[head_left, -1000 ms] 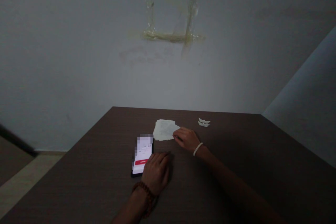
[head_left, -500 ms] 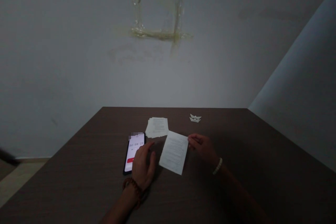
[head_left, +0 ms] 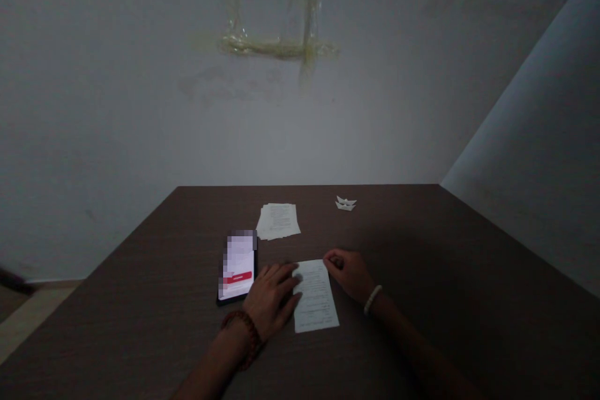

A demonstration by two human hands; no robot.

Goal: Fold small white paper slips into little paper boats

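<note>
A printed sheet of paper (head_left: 315, 297) lies on the dark table in front of me, its long side running toward me. My left hand (head_left: 272, 297) is spread at the sheet's left side, with fingertips on its left edge. At the top right corner, my right hand (head_left: 345, 272) pinches the sheet between thumb and curled fingers. Just left of my left hand lies a phone (head_left: 238, 265) with a lit screen and a red button.
Behind the phone sits a stack of printed sheets (head_left: 278, 220). Two small folded paper boats (head_left: 345, 204) rest farther back to the right. The brown table (head_left: 154, 262) reaches to a grey wall (head_left: 140, 106) marked with old tape (head_left: 267, 49).
The sheet has come nearer to me and turned straighter, down onto the table. My left hand has moved right from the phone onto its edge. My right hand keeps its corner.
</note>
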